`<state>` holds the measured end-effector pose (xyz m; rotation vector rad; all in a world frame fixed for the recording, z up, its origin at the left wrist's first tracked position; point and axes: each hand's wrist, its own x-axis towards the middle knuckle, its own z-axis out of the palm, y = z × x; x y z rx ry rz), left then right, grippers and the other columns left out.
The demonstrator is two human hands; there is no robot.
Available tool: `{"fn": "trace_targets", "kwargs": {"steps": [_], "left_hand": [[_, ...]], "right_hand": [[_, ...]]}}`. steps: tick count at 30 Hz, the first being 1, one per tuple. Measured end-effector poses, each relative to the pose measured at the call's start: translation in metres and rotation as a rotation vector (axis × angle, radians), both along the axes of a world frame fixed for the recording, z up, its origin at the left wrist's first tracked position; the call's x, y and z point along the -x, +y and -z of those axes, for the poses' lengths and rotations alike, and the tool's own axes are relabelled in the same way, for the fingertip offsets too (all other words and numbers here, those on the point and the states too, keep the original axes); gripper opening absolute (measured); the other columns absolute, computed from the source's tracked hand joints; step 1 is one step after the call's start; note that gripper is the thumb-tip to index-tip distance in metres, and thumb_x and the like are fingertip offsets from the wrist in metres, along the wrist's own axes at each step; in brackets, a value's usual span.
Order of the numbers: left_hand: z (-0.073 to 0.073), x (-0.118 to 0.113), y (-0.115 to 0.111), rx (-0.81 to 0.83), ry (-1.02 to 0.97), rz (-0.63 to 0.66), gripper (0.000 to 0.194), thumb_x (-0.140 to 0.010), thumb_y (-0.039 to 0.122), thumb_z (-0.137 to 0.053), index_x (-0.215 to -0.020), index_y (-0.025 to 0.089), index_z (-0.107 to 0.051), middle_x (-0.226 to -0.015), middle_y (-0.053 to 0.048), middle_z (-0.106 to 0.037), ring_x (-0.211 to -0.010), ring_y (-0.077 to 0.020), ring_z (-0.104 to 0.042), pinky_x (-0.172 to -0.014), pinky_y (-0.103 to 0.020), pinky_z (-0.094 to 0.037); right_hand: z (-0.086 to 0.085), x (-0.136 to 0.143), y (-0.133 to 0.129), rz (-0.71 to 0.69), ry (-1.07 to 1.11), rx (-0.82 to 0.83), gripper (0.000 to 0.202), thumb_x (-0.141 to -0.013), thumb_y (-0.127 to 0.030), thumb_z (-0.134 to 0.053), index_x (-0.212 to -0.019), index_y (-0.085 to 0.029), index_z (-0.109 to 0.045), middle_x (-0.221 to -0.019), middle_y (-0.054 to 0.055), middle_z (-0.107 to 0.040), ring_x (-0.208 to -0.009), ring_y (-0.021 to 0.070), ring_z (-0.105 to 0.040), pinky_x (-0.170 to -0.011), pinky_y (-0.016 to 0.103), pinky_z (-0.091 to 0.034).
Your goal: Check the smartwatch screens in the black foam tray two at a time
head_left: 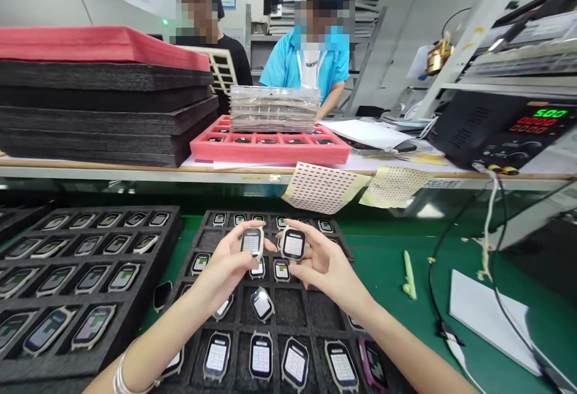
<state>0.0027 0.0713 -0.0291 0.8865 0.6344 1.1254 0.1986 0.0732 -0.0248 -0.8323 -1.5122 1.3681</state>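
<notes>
My left hand (pixel 238 248) grips a smartwatch body (pixel 251 242) without a strap, its screen lit with a pale list. A second smartwatch body (pixel 293 243), lit in a similar way, is held by its edges in my right hand (pixel 319 254). Both are raised side by side over a black foam tray (pixel 288 308). In the tray's pockets lie several more watches, some with white screens, some showing green blocks. One watch (pixel 262 304) sits askew in its pocket below my hands. At the lower right is a watch with a purple case (pixel 372 363).
Another foam tray of watches (pixel 97 256) stands at left, with a dark watch (pixel 163 295) beside it. On the shelf are stacked foam (pixel 90 100), a red tray (pixel 270 151) and a power supply (pixel 505 127). Cables and a green pen (pixel 409 274) lie right. Two people are behind.
</notes>
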Motion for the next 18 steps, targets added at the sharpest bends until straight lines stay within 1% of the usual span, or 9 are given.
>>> {"fn": "trace_targets", "kwargs": {"steps": [3, 5, 7, 10, 14, 16, 18], "left_hand": [[0.0, -0.003, -0.003, 0.017, 0.02, 0.01, 0.059, -0.064, 0.001, -0.057, -0.12, 0.019, -0.051, -0.092, -0.004, -0.064, -0.084, -0.0157, -0.058, -0.074, -0.026, -0.042], [-0.001, -0.004, -0.006, 0.014, -0.008, 0.065, 0.058, -0.067, 0.006, -0.057, -0.123, 0.019, -0.049, -0.096, -0.006, -0.063, -0.087, -0.0209, -0.061, -0.075, -0.031, -0.045], [-0.003, -0.006, -0.01, 0.006, -0.008, 0.109, 0.054, -0.07, 0.009, -0.056, -0.123, 0.02, -0.047, -0.099, -0.008, -0.063, -0.087, -0.024, -0.063, -0.075, -0.036, -0.048], [-0.004, -0.008, -0.015, -0.009, 0.046, 0.112, 0.045, -0.075, 0.009, -0.054, -0.119, 0.021, -0.049, -0.094, -0.006, -0.064, -0.088, -0.0232, -0.064, -0.079, -0.04, -0.051], [-0.004, -0.011, -0.018, -0.061, 0.055, 0.146, 0.032, -0.083, 0.013, -0.052, -0.115, 0.02, -0.05, -0.09, -0.006, -0.065, -0.09, -0.0227, -0.064, -0.081, -0.04, -0.053], [-0.004, -0.011, -0.018, -0.098, 0.071, 0.164, 0.027, -0.088, 0.017, -0.051, -0.115, 0.02, -0.049, -0.09, -0.006, -0.064, -0.088, -0.0222, -0.065, -0.078, -0.039, -0.054], [-0.004, -0.012, -0.019, -0.15, 0.11, 0.163, 0.023, -0.092, 0.022, -0.05, -0.115, 0.019, -0.049, -0.089, -0.006, -0.063, -0.086, -0.0215, -0.065, -0.075, -0.036, -0.055]], "right_hand": [[-0.003, -0.005, -0.001, 0.036, 0.006, -0.036, 0.053, -0.082, -0.02, -0.064, -0.133, -0.023, -0.049, -0.094, 0.006, -0.062, -0.065, 0.014, -0.055, -0.047, 0.021, -0.048], [-0.004, -0.006, -0.002, 0.084, -0.012, -0.074, 0.043, -0.087, -0.024, -0.059, -0.13, -0.023, -0.054, -0.087, 0.005, -0.063, -0.06, 0.0144, -0.055, -0.047, 0.023, -0.048], [-0.003, -0.007, -0.003, 0.124, -0.036, -0.115, 0.037, -0.09, -0.03, -0.056, -0.126, -0.024, -0.058, -0.085, 0.004, -0.064, -0.055, 0.0137, -0.054, -0.046, 0.024, -0.048], [-0.003, -0.004, -0.006, 0.172, -0.047, -0.16, 0.031, -0.09, -0.034, -0.058, -0.119, -0.024, -0.062, -0.092, 0.005, -0.066, -0.052, 0.0126, -0.054, -0.045, 0.024, -0.048], [-0.004, 0.0, -0.009, 0.25, -0.062, -0.197, 0.024, -0.089, -0.033, -0.062, -0.11, -0.022, -0.067, -0.091, 0.005, -0.066, -0.046, 0.0109, -0.051, -0.042, 0.025, -0.045], [-0.004, 0.0, -0.01, 0.241, -0.064, -0.205, 0.023, -0.089, -0.032, -0.061, -0.11, -0.023, -0.067, -0.09, 0.005, -0.066, -0.047, 0.0109, -0.052, -0.042, 0.024, -0.045], [-0.005, -0.001, -0.012, 0.202, -0.052, -0.21, 0.024, -0.091, -0.032, -0.058, -0.112, -0.024, -0.067, -0.09, 0.004, -0.066, -0.05, 0.0114, -0.054, -0.043, 0.023, -0.045]]}}
